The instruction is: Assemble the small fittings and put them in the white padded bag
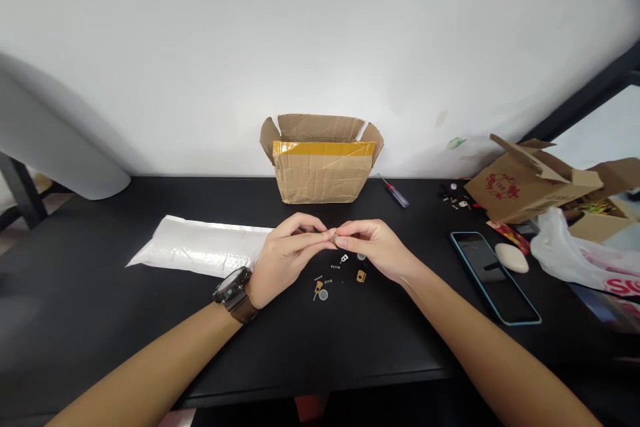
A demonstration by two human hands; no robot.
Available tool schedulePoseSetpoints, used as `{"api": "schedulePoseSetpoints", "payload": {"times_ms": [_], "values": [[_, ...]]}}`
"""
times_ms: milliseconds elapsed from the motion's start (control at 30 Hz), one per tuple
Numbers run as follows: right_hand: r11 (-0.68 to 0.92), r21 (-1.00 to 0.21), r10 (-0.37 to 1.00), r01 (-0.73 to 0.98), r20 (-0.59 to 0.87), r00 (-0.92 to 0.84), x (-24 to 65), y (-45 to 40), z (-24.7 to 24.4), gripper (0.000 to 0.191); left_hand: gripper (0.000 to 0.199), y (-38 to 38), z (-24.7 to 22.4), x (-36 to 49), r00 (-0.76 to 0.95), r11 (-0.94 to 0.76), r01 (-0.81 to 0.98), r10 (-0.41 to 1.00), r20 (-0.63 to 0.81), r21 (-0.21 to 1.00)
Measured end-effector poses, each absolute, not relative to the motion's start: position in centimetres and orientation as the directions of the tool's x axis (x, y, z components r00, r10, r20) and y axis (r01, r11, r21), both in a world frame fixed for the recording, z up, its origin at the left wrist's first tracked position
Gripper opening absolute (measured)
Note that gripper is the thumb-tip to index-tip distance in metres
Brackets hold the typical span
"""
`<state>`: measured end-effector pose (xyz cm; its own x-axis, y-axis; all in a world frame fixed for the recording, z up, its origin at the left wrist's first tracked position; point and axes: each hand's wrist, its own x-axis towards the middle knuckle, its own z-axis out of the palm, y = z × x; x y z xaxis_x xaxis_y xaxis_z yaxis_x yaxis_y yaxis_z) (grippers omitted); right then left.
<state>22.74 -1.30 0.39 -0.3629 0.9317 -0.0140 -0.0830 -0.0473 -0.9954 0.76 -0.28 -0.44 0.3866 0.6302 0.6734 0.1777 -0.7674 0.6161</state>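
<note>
My left hand [295, 250], with a dark watch on its wrist, and my right hand [373, 247] meet fingertip to fingertip above the table. Both are closed in a pinch on a tiny greyish piece [335, 238], mostly hidden by the fingers. Below them on the black table lie small loose parts: a spring [335, 267], a brass-coloured piece [361, 276], a small silver metal part [344, 258], another brass-coloured piece [319, 287] and a round grey disc [323, 295]. A second disc shows partly beside my right hand.
An open cardboard box [323, 177] stands against the wall, with a screwdriver [395, 192] to its right. A white padded mailer [200, 243] lies left. On the right are a phone [493, 277], a white oval case [511, 257], a plastic bag [565, 253] and another carton [515, 187].
</note>
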Motion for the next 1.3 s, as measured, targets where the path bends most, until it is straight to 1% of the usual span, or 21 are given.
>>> {"api": "schedulePoseSetpoints", "payload": {"times_ms": [367, 567, 667, 833, 1033, 1200, 1300], "values": [[-0.105, -0.986, 0.935, -0.128, -0.054, -0.349, 22.7, -1.4, -0.1, 0.018, 0.020, -0.4, -0.5, 1.1, 0.357, -0.710, 0.164, 0.690, 0.630, 0.685], [-0.228, -0.963, 0.932, -0.144, -0.173, -0.319, 22.6, -1.2, -0.7, 0.021, 0.015, -0.1, -0.2, 1.0, 0.382, -0.665, 0.203, 0.730, 0.567, 0.719], [-0.251, -0.958, 0.927, -0.137, -0.197, -0.321, 22.5, -1.1, -0.6, 0.022, 0.016, 0.1, -0.2, 0.8, 0.407, -0.661, 0.200, 0.728, 0.552, 0.723], [-0.259, -0.954, 0.925, -0.151, -0.200, -0.322, 22.5, -1.1, -0.3, 0.024, 0.018, 0.2, -0.3, 0.9, 0.407, -0.627, 0.189, 0.751, 0.521, 0.756], [-0.256, -0.959, 0.922, -0.122, -0.204, -0.328, 22.6, -1.1, -0.3, 0.024, 0.012, 0.4, -0.6, 0.9, 0.381, -0.554, 0.173, 0.800, 0.464, 0.814], [-0.211, -0.973, 0.925, -0.094, -0.167, -0.342, 22.7, -1.3, 0.1, 0.024, 0.008, 0.7, -0.5, 0.9, 0.392, -0.475, 0.090, 0.825, 0.407, 0.876], [-0.215, -0.972, 0.918, -0.093, -0.169, -0.358, 22.7, -1.4, 0.1, 0.025, 0.005, 0.7, -0.3, 1.0, 0.396, -0.417, 0.025, 0.839, 0.373, 0.909]]}}
